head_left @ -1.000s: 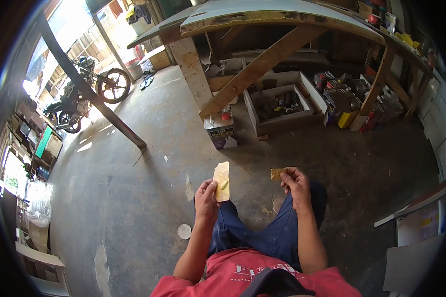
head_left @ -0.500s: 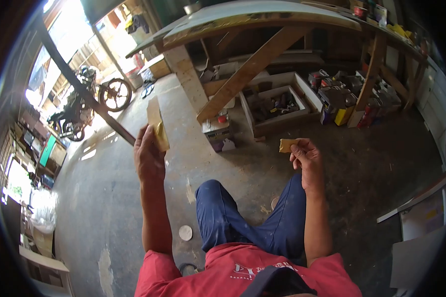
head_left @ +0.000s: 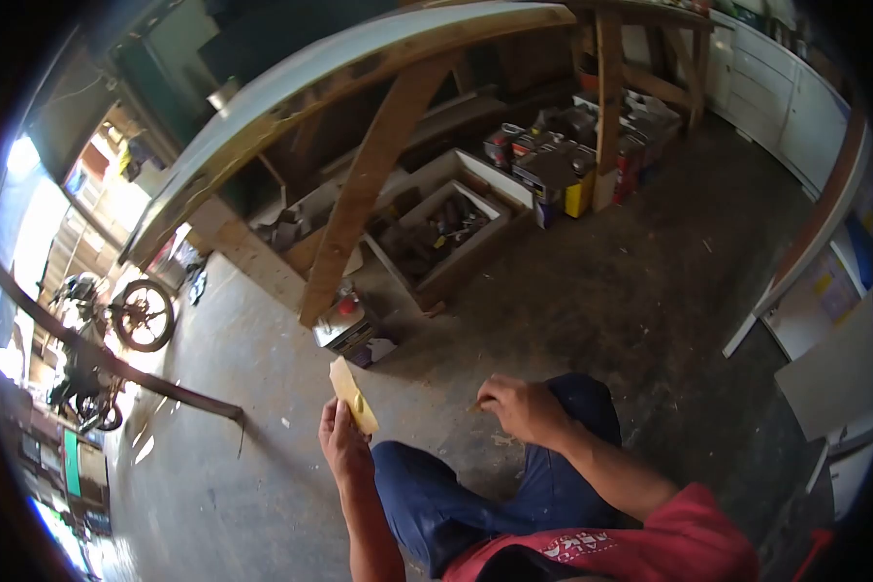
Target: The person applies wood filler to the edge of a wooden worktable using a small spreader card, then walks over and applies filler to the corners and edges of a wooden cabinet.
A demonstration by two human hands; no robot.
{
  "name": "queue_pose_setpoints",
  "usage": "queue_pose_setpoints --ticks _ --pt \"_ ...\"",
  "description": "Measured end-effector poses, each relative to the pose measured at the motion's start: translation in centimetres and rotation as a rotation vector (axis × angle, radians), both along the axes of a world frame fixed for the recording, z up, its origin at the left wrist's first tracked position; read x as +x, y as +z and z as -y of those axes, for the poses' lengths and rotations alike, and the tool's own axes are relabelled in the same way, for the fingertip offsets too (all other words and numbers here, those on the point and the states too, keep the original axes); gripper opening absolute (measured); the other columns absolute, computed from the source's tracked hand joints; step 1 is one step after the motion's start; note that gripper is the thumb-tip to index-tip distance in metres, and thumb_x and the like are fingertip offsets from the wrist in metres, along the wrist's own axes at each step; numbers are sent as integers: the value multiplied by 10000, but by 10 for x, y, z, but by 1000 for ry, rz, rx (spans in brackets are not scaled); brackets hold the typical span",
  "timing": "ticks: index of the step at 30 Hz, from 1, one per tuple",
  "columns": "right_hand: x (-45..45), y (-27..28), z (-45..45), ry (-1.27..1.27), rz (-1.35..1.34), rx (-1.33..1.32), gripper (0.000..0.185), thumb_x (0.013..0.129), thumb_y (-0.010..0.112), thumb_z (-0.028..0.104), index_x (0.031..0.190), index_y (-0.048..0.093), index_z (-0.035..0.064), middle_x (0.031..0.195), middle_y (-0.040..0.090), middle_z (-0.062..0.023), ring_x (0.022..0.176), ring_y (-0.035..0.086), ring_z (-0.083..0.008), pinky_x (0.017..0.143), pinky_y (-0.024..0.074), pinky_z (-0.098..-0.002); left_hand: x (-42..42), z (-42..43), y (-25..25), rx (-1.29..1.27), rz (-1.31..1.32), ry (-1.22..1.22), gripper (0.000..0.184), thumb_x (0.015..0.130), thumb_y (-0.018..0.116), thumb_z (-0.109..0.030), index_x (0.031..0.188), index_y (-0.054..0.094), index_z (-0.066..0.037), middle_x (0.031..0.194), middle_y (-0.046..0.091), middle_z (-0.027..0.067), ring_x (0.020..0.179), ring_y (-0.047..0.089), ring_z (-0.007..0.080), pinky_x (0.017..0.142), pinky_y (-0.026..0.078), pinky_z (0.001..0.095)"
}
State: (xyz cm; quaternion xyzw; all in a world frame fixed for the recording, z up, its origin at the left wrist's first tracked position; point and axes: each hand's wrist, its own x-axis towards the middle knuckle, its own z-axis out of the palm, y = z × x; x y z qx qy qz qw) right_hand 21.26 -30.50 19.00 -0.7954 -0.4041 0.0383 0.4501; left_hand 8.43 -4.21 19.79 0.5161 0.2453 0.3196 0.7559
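My left hand point(head_left: 347, 441) pinches a pale, flat strip point(head_left: 339, 372) that stands up from the fingers. A blob of yellow paste point(head_left: 360, 404) clings to the strip's face. To the right, over my raised knee, my right hand point(head_left: 526, 411) is closed with its back toward the camera. Only the edge of a small yellowish-brown flat piece point(head_left: 476, 406) shows past its fingertips; the rest is hidden. The two hands are apart, in front of my blue trousers point(head_left: 427, 495).
Ahead stands a wooden workbench point(head_left: 398, 60) with a slanted brace point(head_left: 373, 184). Beneath it are a wooden box point(head_left: 517, 194) of tools and several cartons point(head_left: 553, 167). A tin point(head_left: 344, 328) sits by the brace's foot. A motorcycle point(head_left: 92, 339) is at left; boards point(head_left: 834, 373) lean at right.
The view has swung right, so the bench and motorcycle sit further left. My right hand has turned over, hiding most of its small piece. Both hands appear lower and closer together.
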Motion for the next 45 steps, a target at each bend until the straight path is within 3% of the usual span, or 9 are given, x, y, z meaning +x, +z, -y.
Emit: queue_pose_setpoints --ticks 3,8,13,21,29,31,35,39,45 --pt "0 13 9 -14 -3 -240 99 850 668 90 942 634 77 953 656 -97 854 675 -336 727 540 -432 13 -6 -13 -79 -86 -53 243 1000 575 -217 1144 585 -22 820 638 -1 582 534 41 470 373 187" --pt "25 6 20 -64 12 -353 72 883 622 131 937 637 86 953 656 -106 880 669 -332 747 531 -445 23 31 77 -146 -399 10 276 984 602 -256 1115 611 -13 811 588 1 610 487 58 505 373 210" --pt "23 42 47 -162 -381 -322 101 910 611 151 942 625 56 934 662 -154 884 652 -381 731 509 -443 -14 61 149 -226 -533 -206 258 991 596 -226 1115 620 -2 764 605 -17 599 504 42 520 388 213" --pt "-3 177 107 -226 -579 -452 103 886 641 89 967 629 25 914 683 -173 867 661 -384 746 515 -410 -83 102 272 -325 -707 -51 218 984 613 -208 1055 635 -2 739 636 -9 554 514 42 464 388 204" --pt "5 318 70 12 -445 -288 105 883 667 59 957 638 -10 827 648 -126 701 633 -216 656 496 -325 -83 107 392 -319 -549 121 233 978 621 -189 1075 616 23 737 625 -5 539 514 49 444 398 207" --pt "10 367 48 80 -618 -219 118 881 658 58 972 641 -15 846 669 -120 727 647 -219 671 503 -351 -84 113 423 -294 -526 171 245 977 626 -188 1088 610 29 748 629 0 533 514 46 434 397 202" --pt "17 452 15 186 -1026 -99 87 937 641 89 958 664 7 781 649 -10 672 592 -48 556 450 -220 -93 138 477 -262 -421 271 253 979 623 -202 1125 604 5 818 672 26 530 542 29 420 394 167" --pt "6 519 -9 447 -1353 100 115 959 658 157 972 646 43 767 634 -3 662 587 -53 528 453 -203 -103 186 531 -261 -406 433 247 974 625 -189 1101 604 22 781 658 15 526 545 36 401 398 175" --pt "-39 575 -20 826 -1368 -135 128 941 683 169 961 630 54 750 615 4 637 584 -59 513 463 -213 -127 245 577 -310 -193 524 234 987 595 -161 1127 577 25 818 678 48 492 557 36 357 383 155"
